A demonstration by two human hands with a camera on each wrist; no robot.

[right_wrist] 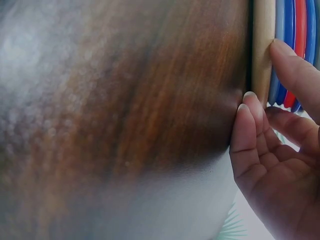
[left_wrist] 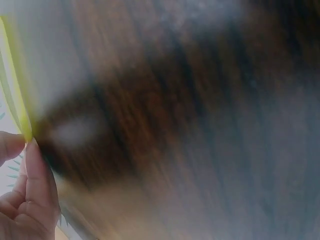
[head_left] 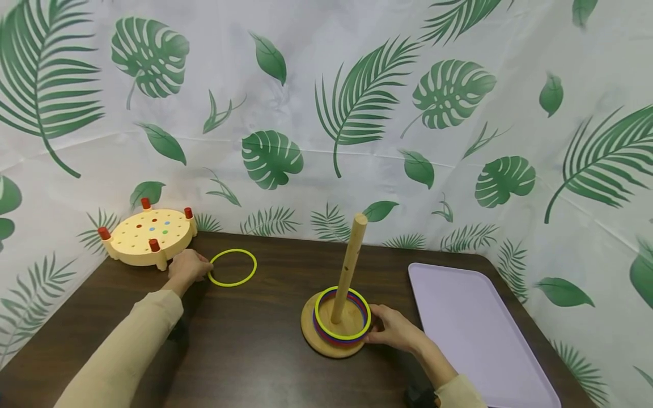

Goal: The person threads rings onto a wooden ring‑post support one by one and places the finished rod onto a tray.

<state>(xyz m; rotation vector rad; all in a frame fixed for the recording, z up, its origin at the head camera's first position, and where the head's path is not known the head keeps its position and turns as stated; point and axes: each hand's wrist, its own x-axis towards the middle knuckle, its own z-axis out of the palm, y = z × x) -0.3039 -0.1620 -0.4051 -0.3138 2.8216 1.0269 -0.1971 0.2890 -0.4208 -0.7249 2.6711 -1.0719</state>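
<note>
My left hand [head_left: 186, 268] pinches a thin yellow ring [head_left: 255, 265] at its near left edge, between thumb and fingertips; the left wrist view shows this pinch on the yellow ring [left_wrist: 20, 112] too. Toward the right stands a wooden ring-toss stand [head_left: 350, 260] with a tall peg on a round base [head_left: 307, 328]. Several rings, blue and red with a yellow ring [head_left: 342, 338] on top, lie stacked around the peg. My right hand [head_left: 391, 328] grips the base's right edge, its thumb beside the coloured rings [right_wrist: 300, 30] and its other fingertips lower at the rim.
A round cream pegboard [head_left: 153, 232] with red-tipped legs pointing up sits at the back left, close behind the left hand. A pale purple tray [head_left: 469, 328] lies along the right side. Behind the dark wood table [head_left: 245, 351] hangs a leaf-patterned cloth [head_left: 306, 102].
</note>
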